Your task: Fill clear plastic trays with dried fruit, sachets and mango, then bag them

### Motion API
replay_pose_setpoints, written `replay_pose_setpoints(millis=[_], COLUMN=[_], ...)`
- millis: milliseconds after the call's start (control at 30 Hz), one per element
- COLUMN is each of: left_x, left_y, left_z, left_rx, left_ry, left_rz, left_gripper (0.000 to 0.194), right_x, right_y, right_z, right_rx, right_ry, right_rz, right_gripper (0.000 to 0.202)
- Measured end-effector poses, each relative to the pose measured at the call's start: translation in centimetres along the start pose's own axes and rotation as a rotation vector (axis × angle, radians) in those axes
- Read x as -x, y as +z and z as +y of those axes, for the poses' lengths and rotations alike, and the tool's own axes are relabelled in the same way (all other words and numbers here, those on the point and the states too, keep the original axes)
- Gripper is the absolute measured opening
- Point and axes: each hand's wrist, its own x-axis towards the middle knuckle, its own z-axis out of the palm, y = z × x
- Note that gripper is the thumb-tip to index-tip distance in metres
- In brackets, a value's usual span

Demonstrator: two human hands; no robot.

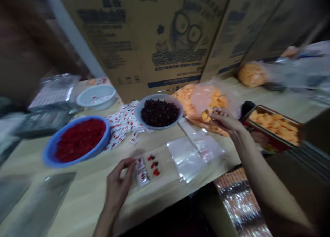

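My right hand [224, 120] pinches orange-yellow chunks [206, 116], held over the open clear bag [199, 96] full of the same chunks. On the near table my left hand [120, 178] has thumb and fingers drawn together at the left edge of a small clear tray [161, 180]. What those fingers grip, if anything, is blurred. Two white packets [143, 178] with red print lie along the tray's left side, by my fingertips. Red pieces [156, 172] and small dark pieces [156, 164] sit in its right side.
A blue basin [108, 127] of red pieces, a heap of white packets [123, 121] and a bowl [138, 111] of dark pieces line the back. Flat clear bags [185, 158] lie right of the tray. At right is a box [273, 108] of orange chunks; cartons [144, 41] stand behind.
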Motion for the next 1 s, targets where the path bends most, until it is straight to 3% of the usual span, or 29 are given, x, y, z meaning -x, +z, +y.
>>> replay_pose_setpoints(millis=[100,167,233,333,467,600,733,900,1000], left_x=[-0.4,-0.6,-0.2,1.3,3.4,3.7,2.9,2.1,2.0], left_y=[1.6,2.1,1.5,-0.9,-3.7,-3.8,-2.5,-0.6,-0.2], left_z=[3.0,3.4,2.9,1.3,-1.4,-4.3,-5.9,-5.9,-5.5], left_rx=[0.256,0.376,0.405,0.361,0.336,0.349,0.13,-0.214,-0.325], left_ry=[0.027,0.036,0.076,0.09,-0.011,-0.16,-0.287,-0.307,-0.291], left_rz=[-0.191,-0.323,-0.381,-0.379,-0.288,-0.073,0.171,0.193,0.147], left_gripper=[0.025,0.032,0.036,0.031,0.025,0.021,0.02,0.015,0.015], right_x=[4.2,6.6,8.3,9.7,10.2,9.9,9.3,9.5,10.1], right_y=[7.2,12.0,16.4,21.7,26.2,27.8,27.0,25.8,25.7], right_z=[3.8,6.6,9.1,11.9,13.7,14.6,14.9,14.4,14.4], right_rx=[0.017,-0.015,-0.065,-0.116,-0.11,-0.023,-0.05,-0.044,-0.055], right_ry=[0.101,0.199,0.294,0.394,0.459,0.411,0.351,0.311,0.301], right_rz=[-0.354,-0.553,-0.698,-0.799,-0.814,-0.713,-0.581,-0.547,-0.53], right_gripper=[0.03,0.03,0.03,0.031,0.039,0.042,0.038,0.033,0.032])
